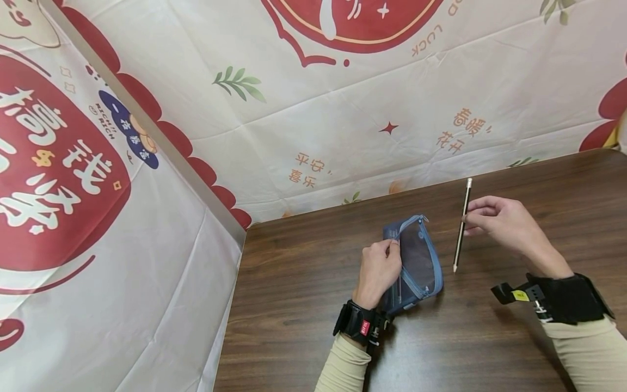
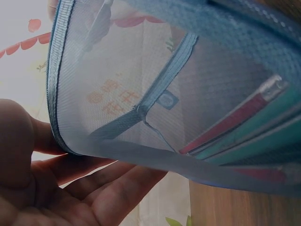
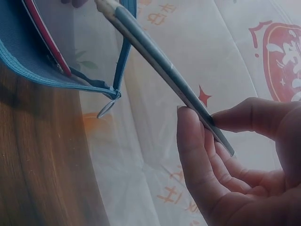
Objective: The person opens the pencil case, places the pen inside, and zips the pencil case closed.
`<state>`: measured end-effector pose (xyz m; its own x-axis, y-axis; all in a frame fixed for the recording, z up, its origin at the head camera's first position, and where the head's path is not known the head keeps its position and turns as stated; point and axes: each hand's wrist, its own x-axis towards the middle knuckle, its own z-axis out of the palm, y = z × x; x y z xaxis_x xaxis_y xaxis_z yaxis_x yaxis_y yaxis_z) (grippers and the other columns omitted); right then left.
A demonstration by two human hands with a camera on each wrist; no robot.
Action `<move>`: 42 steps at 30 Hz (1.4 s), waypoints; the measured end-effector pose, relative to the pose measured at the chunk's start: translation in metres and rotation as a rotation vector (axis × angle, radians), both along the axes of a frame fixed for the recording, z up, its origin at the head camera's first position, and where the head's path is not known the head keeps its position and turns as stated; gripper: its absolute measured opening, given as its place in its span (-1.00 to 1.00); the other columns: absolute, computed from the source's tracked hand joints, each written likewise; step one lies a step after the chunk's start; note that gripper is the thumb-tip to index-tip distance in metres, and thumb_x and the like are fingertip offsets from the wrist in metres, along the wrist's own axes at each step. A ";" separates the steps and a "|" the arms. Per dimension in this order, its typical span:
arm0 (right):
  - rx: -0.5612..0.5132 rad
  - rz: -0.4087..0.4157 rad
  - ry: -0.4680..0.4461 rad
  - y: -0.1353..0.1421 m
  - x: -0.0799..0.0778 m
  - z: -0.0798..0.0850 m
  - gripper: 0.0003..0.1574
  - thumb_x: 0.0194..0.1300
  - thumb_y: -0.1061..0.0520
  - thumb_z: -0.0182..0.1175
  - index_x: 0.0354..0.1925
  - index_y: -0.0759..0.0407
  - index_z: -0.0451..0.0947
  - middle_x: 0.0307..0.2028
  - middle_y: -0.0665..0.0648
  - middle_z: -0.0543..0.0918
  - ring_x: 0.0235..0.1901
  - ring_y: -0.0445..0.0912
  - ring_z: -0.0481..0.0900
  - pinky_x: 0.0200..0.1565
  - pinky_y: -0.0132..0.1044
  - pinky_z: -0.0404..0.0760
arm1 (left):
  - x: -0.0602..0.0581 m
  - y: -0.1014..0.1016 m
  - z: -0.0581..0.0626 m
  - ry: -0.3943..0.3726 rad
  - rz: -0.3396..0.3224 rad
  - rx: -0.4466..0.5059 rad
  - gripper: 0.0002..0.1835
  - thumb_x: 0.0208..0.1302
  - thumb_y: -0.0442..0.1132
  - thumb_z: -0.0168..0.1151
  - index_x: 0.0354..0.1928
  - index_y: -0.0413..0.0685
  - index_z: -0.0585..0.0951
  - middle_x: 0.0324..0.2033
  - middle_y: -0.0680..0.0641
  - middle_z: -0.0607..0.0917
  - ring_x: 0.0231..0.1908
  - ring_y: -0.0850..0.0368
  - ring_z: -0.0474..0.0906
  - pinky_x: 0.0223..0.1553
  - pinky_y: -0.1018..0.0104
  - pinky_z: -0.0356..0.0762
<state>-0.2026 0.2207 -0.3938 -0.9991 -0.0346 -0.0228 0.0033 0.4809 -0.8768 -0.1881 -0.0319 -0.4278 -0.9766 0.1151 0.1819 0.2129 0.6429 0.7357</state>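
Note:
A blue mesh zip pouch (image 1: 436, 267) stands open on the table, its zipper (image 2: 55, 75) spread apart. My left hand (image 1: 379, 269) pinches the pouch's left edge between thumb and fingers. Inside the mesh lie a red stick-like item (image 2: 235, 117) and turquoise ones (image 2: 254, 132), partly blurred. To the right of the pouch, my right hand (image 1: 509, 226) pinches a dark pencil (image 1: 460, 239) by its upper part. The pencil tilts slightly, with its white end up and its pale sharpened tip down, apart from the pouch. In the right wrist view the zipper pull (image 3: 108, 107) hangs at the pouch's corner.
The brown wooden table (image 1: 279, 305) meets a white printed cloth (image 1: 343, 130) along its back edge. Another printed cloth panel (image 1: 161, 283) hangs on the left. Black straps with cameras wrap the left wrist (image 1: 361, 321) and the right wrist (image 1: 563, 299).

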 end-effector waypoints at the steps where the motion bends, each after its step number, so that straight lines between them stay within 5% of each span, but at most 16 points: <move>1: -0.013 0.000 -0.004 0.000 0.000 0.000 -0.49 0.32 0.04 0.11 0.05 0.43 0.37 -0.45 -0.16 0.71 -0.44 -0.18 0.69 -0.38 -0.48 0.60 | 0.000 0.000 0.000 -0.001 0.000 0.000 -0.56 0.39 -0.09 -0.10 -0.72 0.04 0.30 -0.79 0.11 0.15 -0.80 0.25 0.09 -0.75 0.43 0.05; 17: -0.126 -0.011 -0.010 -0.012 0.000 -0.002 -0.50 0.31 0.06 0.13 0.02 0.45 0.34 -0.50 -0.26 0.69 -0.40 -0.07 0.71 -0.36 -0.45 0.64 | 0.000 0.000 0.000 -0.007 -0.005 0.002 -0.55 0.40 -0.08 -0.10 -0.72 0.04 0.30 -0.80 0.10 0.15 -0.82 0.24 0.09 -0.76 0.43 0.05; 34: -0.219 0.069 -0.002 -0.035 -0.001 -0.017 -0.62 0.27 0.28 0.10 -0.05 0.56 0.30 -0.49 -0.11 0.68 -0.43 -0.06 0.70 -0.40 -0.39 0.68 | 0.002 0.000 0.000 -0.004 -0.011 0.006 -0.55 0.40 -0.08 -0.10 -0.71 0.04 0.29 -0.80 0.10 0.13 -0.81 0.22 0.06 -0.75 0.43 0.05; 42: -0.218 0.090 -0.021 -0.043 -0.002 -0.023 -0.60 0.27 0.29 0.11 -0.04 0.57 0.29 -0.42 0.12 0.71 -0.45 -0.09 0.70 -0.40 -0.34 0.69 | 0.002 -0.001 0.001 -0.009 -0.015 0.012 -0.55 0.40 -0.08 -0.11 -0.71 0.03 0.29 -0.81 0.09 0.13 -0.82 0.21 0.04 -0.75 0.43 0.04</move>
